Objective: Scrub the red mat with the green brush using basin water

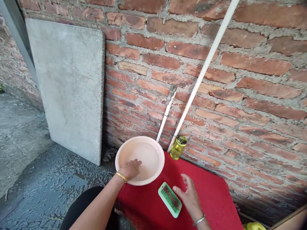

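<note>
The left hand (130,168) rests over the near rim of a pale basin (140,159), fingers curled inside; whether it grips the rim cannot be told; the right hand (189,196) hovers open, empty, just beside a green brush (169,199) lying bristles-up on a red mat (211,195); the mat's near edge is cut off; a yellow bottle (177,147) stands against the brick wall (240,80), partly behind a white pipe (203,70).

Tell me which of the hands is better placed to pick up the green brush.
The right hand, probably. Its fingers are open and right beside the green brush on the red cloth. The left hand rests over the near rim of the basin, farther away.
</note>
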The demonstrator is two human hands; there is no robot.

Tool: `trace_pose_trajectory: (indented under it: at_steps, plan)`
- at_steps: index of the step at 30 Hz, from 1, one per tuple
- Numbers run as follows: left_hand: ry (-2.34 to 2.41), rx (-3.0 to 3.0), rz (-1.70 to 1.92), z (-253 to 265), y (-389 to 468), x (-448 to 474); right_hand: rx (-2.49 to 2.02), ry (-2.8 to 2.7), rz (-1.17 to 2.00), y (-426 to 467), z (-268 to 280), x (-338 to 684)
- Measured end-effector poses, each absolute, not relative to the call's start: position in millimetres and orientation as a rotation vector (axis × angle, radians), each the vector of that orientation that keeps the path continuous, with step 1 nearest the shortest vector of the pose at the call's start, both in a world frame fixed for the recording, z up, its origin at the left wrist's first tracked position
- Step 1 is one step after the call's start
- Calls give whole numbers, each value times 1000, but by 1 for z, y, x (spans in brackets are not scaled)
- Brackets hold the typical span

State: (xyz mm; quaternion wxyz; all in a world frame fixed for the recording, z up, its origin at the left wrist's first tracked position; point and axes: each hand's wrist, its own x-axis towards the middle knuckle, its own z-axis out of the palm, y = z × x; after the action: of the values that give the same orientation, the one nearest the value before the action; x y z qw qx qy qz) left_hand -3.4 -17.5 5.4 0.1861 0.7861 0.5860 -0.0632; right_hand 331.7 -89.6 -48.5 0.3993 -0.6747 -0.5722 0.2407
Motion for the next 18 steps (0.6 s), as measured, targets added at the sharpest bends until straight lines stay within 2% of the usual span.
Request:
trace_pose_trajectory:
  at_steps: [4, 8, 18]
  plan:
    - [1619, 2218, -151, 6, -20, -2, -1736, -1173, 437, -16, -12, 332]
    - [1600, 2247, -142, 1, -21, -2, -1760, -1121, 317, 46, 8, 315]
    - [1601, 2214, -238, -16, -16, -10, -1919, -946, 463, 85, 0, 287]
